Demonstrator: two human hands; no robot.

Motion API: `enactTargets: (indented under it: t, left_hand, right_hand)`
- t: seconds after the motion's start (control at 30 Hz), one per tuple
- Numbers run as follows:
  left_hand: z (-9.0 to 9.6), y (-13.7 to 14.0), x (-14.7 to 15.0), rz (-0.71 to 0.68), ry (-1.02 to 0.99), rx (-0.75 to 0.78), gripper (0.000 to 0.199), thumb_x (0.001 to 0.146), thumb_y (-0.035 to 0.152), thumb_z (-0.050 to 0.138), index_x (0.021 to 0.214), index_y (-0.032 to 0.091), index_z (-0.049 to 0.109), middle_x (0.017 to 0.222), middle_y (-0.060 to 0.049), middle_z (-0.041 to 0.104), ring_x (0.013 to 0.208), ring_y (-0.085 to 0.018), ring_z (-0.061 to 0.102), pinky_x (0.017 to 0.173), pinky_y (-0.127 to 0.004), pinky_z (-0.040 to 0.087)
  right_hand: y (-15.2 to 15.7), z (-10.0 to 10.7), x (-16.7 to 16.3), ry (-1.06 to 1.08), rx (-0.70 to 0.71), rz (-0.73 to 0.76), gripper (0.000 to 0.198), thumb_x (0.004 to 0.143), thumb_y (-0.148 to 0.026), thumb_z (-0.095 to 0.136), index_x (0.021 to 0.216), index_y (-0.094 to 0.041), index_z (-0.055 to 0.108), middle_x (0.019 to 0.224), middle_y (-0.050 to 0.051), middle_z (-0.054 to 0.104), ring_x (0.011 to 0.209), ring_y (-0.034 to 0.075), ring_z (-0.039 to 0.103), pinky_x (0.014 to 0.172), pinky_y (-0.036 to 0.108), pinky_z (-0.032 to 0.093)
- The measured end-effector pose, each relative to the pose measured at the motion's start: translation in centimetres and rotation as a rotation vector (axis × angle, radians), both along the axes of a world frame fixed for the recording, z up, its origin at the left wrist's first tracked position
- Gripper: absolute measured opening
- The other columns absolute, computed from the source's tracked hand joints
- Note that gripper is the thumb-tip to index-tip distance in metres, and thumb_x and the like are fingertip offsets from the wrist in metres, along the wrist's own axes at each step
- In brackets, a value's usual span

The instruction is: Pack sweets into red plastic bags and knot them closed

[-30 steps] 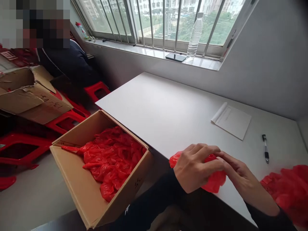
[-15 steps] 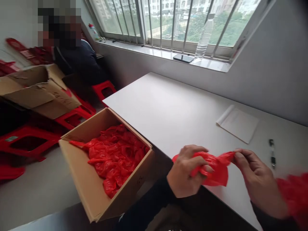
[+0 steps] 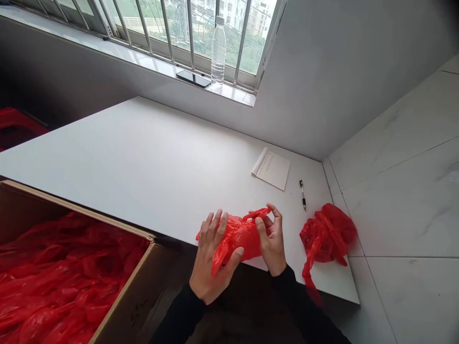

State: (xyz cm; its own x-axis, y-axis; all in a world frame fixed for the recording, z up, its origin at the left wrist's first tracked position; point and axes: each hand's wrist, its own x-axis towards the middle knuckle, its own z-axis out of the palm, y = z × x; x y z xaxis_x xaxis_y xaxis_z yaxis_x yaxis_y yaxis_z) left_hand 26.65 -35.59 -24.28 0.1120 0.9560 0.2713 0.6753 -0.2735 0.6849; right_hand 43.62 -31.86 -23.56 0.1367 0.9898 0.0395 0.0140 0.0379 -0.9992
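A crumpled red plastic bag (image 3: 247, 239) lies at the front edge of the white table, between my two hands. My left hand (image 3: 211, 260) rests against its left side with the fingers stretched out and the thumb apart; part of the bag shows between thumb and fingers. With thumb and forefinger, my right hand (image 3: 270, 239) pinches a twisted end of the same bag at its upper right. Right of my hands, another bunched red bag (image 3: 328, 234) lies at the table's right end, one strip hanging over the front edge.
At lower left a cardboard box (image 3: 143, 272) full of red plastic bags (image 3: 68, 277) stands against the table (image 3: 150, 157). A notepad (image 3: 274, 169) and a pen (image 3: 303, 195) lie behind my hands. A phone (image 3: 193, 78) and a water bottle (image 3: 218, 52) are on the windowsill. Tiled wall (image 3: 401, 205) bounds the right.
The view has swung right, bringing the second red bag and tiled wall into sight. My left hand's fingers have straightened over the bag; my right hand still pinches its end.
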Motion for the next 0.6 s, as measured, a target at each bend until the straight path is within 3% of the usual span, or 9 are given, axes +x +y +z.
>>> enactTargets:
  t: [0.1,0.23,0.47,0.6]
  left_hand:
    - [-1.8,1.0,1.0,0.025,0.185,0.091,0.062,0.104,0.032,0.045,0.163,0.028,0.025,0.167,-0.008,0.035,0.158,-0.030,0.021,0.125,-0.059,0.029]
    - [-3.8,1.6,1.0,0.041,0.256,0.133,0.056,0.102,0.026,0.047,0.158,0.026,0.038,0.163,-0.007,0.041,0.155,-0.031,0.030,0.126,-0.060,0.025]
    - [-4.7,1.5,0.8,0.023,0.338,0.128,0.071,0.097,0.015,0.049,0.163,0.026,0.026,0.169,-0.007,0.027,0.157,-0.032,0.023,0.128,-0.060,0.014]
    - [-4.7,1.6,0.8,0.012,0.320,0.096,0.068,0.098,0.016,0.046,0.163,0.026,0.026,0.167,-0.006,0.031,0.156,-0.031,0.028,0.128,-0.059,0.015]
  right_hand:
    - [-0.7,-2.3,-0.6,-0.263,0.054,0.043,0.028,0.105,-0.043,0.048,0.126,-0.024,0.049,0.131,0.012,0.066,0.124,0.024,0.063,0.108,0.049,0.050]
    - [-0.9,-4.8,-0.4,-0.377,0.102,0.042,0.015,0.104,-0.036,0.047,0.113,-0.024,0.048,0.143,0.013,0.058,0.138,0.026,0.051,0.115,0.055,0.041]
    - [-0.3,-5.8,-0.3,-0.503,0.118,0.084,0.022,0.104,-0.030,0.043,0.124,-0.024,0.050,0.148,0.011,0.054,0.145,0.027,0.043,0.119,0.059,0.035]
    - [-0.1,-5.9,-0.4,-0.531,0.108,0.108,0.023,0.103,-0.029,0.043,0.122,-0.023,0.053,0.143,0.012,0.059,0.141,0.029,0.048,0.118,0.061,0.037]
